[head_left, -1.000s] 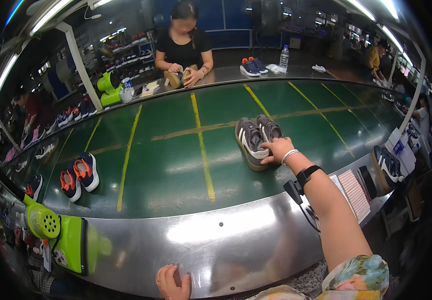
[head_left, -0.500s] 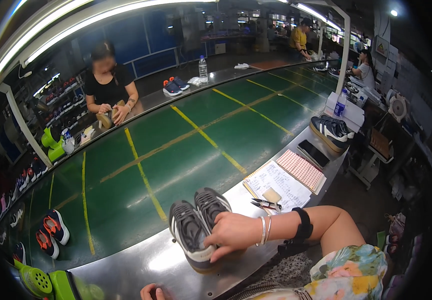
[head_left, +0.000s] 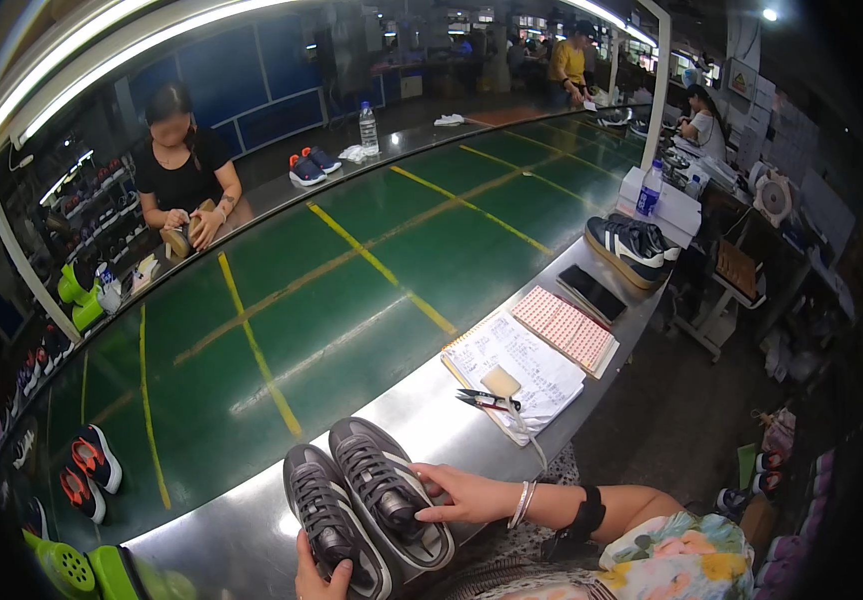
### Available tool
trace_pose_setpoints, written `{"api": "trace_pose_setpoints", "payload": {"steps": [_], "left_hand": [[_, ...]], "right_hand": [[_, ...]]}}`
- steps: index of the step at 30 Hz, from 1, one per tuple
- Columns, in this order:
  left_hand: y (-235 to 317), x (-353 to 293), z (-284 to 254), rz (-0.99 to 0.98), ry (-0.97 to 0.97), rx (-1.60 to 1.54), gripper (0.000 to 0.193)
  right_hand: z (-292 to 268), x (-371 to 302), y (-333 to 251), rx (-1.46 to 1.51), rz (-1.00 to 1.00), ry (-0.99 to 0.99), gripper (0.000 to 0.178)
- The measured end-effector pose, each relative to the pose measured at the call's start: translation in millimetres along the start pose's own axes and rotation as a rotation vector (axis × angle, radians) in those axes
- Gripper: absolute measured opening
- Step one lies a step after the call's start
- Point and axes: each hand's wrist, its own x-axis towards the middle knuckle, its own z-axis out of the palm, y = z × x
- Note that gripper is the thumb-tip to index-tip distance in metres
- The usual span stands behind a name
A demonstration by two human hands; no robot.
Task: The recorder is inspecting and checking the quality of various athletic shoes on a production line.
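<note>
A pair of dark grey lace-up sneakers with pale side stripes sits side by side on the metal ledge in front of me, toes pointing away. My left hand (head_left: pixel 320 574) grips the heel end of the left sneaker (head_left: pixel 322 505), thumb by its collar and fingers along its outer side. The right sneaker (head_left: pixel 377 470) is held by my right hand (head_left: pixel 464 492), whose fingers lie on its outer side and whose thumb is at the tongue. Part of my left hand is cut off by the lower edge.
Right of the sneakers lie an open notebook (head_left: pixel 542 400), black thread snips (head_left: pixel 487 400), a phone (head_left: pixel 592 292) and another sneaker pair (head_left: pixel 630 250). Beyond is a green belt (head_left: pixel 352 300) with yellow lines, carrying navy-orange shoes (head_left: pixel 92 470). Across it, a person (head_left: pixel 184 165) handles a shoe.
The sneakers have turned and now stand nearer me, toes tilted leftward. My left hand has come up onto the left sneaker; my right hand has shifted to the right sneaker's outer side.
</note>
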Motion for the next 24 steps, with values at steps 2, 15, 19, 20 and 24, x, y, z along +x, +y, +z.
{"api": "trace_pose_setpoints", "payload": {"steps": [2, 15, 19, 20, 24], "left_hand": [[9, -8, 1, -0.208, 0.038, -0.129, 0.060], [-23, 7, 15, -0.201, 0.119, -1.084, 0.048], [-31, 11, 27, -0.269, 0.106, -1.200, 0.046], [-31, 11, 29, -0.284, 0.093, -1.228, 0.047], [-25, 11, 35, -0.296, 0.024, -1.298, 0.048]], "right_hand": [[8, 3, 0, -0.061, -0.009, 0.028, 0.088], [21, 1, 38, 1.051, 0.156, 0.203, 0.040], [22, 1, 55, 1.225, 0.015, 0.104, 0.038], [23, 1, 58, 1.205, -0.007, 0.129, 0.040], [25, 2, 60, 1.273, 0.038, 0.125, 0.046]]}}
